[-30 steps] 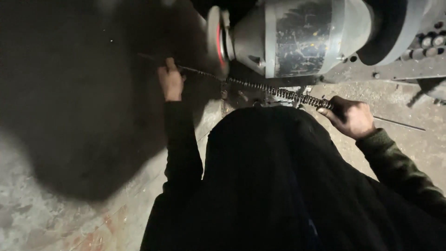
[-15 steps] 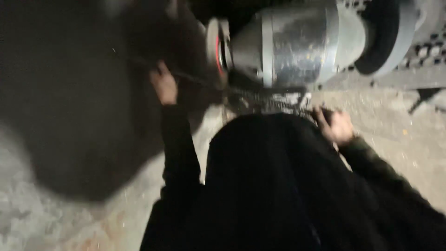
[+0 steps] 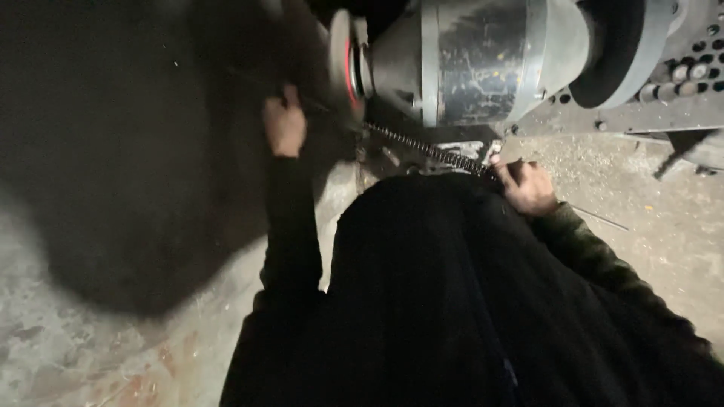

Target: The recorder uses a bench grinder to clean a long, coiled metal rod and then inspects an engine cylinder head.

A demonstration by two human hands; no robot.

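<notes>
Gripping a long threaded rod (image 3: 422,147) at both ends, the left hand (image 3: 284,124) and right hand (image 3: 528,187) held it beneath the grinder's disc (image 3: 341,64); its grey motor housing (image 3: 483,56) loomed just above.

Grey electric motor housing (image 3: 483,60), scuffed; perforated metal plate (image 3: 679,75) with round holes, upper right; stained concrete floor (image 3: 90,339); dark shadow across floor at left.

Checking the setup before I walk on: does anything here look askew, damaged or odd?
Nothing stands out. Both hands, left and right, grip a long threaded rod that slants under the grinder wheel; the motor housing is scuffed.
</notes>
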